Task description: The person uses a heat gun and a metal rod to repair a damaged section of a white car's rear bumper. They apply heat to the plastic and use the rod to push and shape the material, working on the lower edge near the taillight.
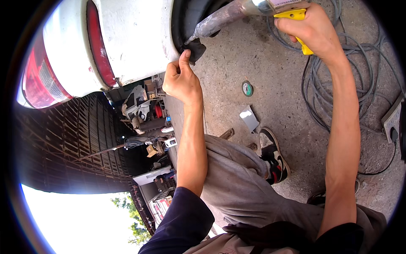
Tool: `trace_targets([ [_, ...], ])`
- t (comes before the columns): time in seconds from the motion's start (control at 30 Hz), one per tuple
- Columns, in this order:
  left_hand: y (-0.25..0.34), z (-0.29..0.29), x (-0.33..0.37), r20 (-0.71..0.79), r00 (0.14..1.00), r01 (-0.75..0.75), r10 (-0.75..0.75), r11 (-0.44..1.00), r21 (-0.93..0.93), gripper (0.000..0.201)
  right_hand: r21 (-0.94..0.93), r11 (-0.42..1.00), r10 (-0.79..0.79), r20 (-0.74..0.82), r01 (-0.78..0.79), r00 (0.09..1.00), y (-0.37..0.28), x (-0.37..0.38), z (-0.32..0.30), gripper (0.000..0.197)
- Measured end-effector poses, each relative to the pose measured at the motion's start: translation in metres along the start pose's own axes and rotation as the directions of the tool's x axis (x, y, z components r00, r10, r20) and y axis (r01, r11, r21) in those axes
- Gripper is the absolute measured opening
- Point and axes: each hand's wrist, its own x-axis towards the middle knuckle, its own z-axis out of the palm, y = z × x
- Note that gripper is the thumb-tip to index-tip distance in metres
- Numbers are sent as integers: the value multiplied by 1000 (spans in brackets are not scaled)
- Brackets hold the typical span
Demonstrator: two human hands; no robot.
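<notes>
My right hand (315,34) is wrapped round the yellow handle of a hot-air gun (224,17) with a long, discoloured metal barrel. The barrel slants down to the left, and its thin nozzle tip meets the edge of a black wheel-arch liner (179,23). A loose black flap (197,50) sticks out there, beside the white bumper (135,34) of a car. Just below the nozzle my left hand (182,82) is closed, fingers curled and thumb pressed against the liner's edge at the flap. What lies between those fingers is partly hidden.
Grey cables (321,80) lie coiled on the concrete floor at the right, near a socket box (393,120). A green disc (247,88) and a grey sheet (248,118) lie by my shoe (274,156). Cluttered workshop goods (141,106) stand under a roof at the left.
</notes>
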Motion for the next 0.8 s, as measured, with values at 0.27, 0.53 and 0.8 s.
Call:
trace_targets([
  [0.27, 4, -2, -2, 35, 999, 41, -40, 998, -41, 42, -74, 992, 101, -29, -103, 995, -9, -2, 2, 15],
  [0.53, 17, -5, -16, 147, 984, 130, -101, 970, -207, 25, -109, 994, 12, -9, -12, 1000, 20, 2, -8, 19],
  [0.8, 30, -2, -13, 339, 855, 514, -394, 735, -442, 32, -121, 993, -3, -70, -5, 998, 20, -2, -15, 22],
])
